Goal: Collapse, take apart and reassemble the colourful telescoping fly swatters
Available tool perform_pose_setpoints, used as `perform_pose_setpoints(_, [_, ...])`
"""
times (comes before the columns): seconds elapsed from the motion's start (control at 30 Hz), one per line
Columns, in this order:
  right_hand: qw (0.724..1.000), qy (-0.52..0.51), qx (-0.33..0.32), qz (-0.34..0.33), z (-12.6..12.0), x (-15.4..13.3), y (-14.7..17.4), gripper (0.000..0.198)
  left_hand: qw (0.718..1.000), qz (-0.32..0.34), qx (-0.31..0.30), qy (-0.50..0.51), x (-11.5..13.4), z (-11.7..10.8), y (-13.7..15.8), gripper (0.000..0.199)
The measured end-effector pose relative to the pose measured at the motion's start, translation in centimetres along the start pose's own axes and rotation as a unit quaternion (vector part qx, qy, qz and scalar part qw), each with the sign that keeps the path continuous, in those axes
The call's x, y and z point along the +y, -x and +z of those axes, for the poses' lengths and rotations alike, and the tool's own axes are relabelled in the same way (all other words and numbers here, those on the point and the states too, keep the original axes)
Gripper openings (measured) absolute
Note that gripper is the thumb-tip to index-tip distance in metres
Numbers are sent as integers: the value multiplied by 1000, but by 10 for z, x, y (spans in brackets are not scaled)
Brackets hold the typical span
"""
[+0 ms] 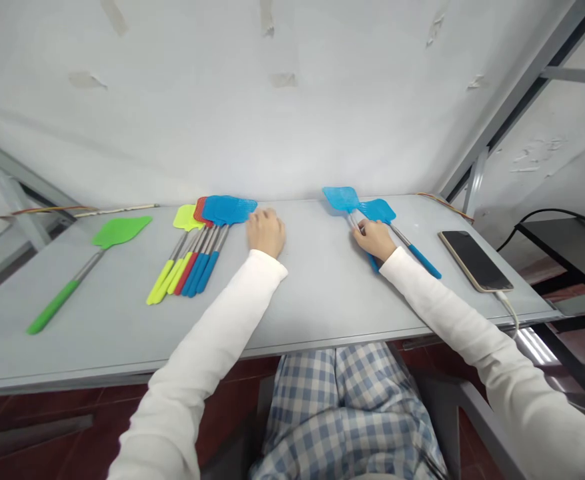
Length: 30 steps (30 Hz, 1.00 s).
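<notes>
My right hand point(376, 240) is closed around the metal shaft of a blue fly swatter point(341, 199), its head pointing away toward the wall. A second blue fly swatter point(425, 261) lies just to the right, partly behind that hand. My left hand point(267, 233) is beside the head of the rightmost blue fly swatter point(227, 209) in a fanned row; its fingers are curled and smeared by motion, so its grip is unclear. That row also holds yellow fly swatters point(161, 283) and a red fly swatter point(186, 272), with heads overlapping.
A green fly swatter point(55, 307) lies apart at the left of the grey table point(312, 293). At the right, a phone point(476, 260) has a white cable point(509, 308) plugged in. A white wall point(292, 133) rises behind, with metal frame posts point(517, 100) at both sides.
</notes>
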State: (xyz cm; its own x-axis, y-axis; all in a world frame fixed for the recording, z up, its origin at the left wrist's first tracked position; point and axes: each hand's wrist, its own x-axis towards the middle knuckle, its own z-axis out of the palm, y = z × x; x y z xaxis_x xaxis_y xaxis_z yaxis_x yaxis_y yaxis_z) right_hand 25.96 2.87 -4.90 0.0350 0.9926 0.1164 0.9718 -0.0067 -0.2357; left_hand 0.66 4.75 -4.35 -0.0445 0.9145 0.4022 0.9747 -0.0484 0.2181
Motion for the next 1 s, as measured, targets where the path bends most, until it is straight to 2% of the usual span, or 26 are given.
perform_pose_setpoints(0.07, [998, 66, -8, 13, -4, 5, 0, 37, 995, -86, 40, -17, -18, 1, -7, 42])
perform_pose_setpoints(0.13, [995, 98, -19, 28, -9, 9, 1, 42, 987, -156, 45, -20, -34, 2, -11, 45])
perform_pose_setpoints(0.23, [993, 107, -39, 36, -16, 14, 3, 46, 976, -213, 29, -19, -47, 4, -15, 48])
perform_pose_setpoints(0.3, [993, 107, -50, 31, -19, 17, 3, 44, 974, -225, 31, -20, -51, 4, -16, 50])
perform_pose_setpoints(0.43, [993, 90, -74, 13, -20, 25, 0, 38, 976, -210, 50, -7, -52, 3, -17, 51])
perform_pose_setpoints(0.53, [994, 66, -89, 15, -22, 31, -2, 35, 979, -198, 36, 11, -55, 2, -18, 49])
perform_pose_setpoints(0.73, [991, 55, -93, 76, -23, 36, -4, 52, 985, -168, -30, 18, -62, 3, -21, 43])
perform_pose_setpoints(0.83, [992, 74, -70, 81, -19, 36, -5, 47, 992, -121, -25, 19, -55, 2, -21, 38])
perform_pose_setpoints(1.0, [984, 143, -41, 102, -19, 42, -7, 45, 999, -8, -22, 40, -28, -5, -15, 38])
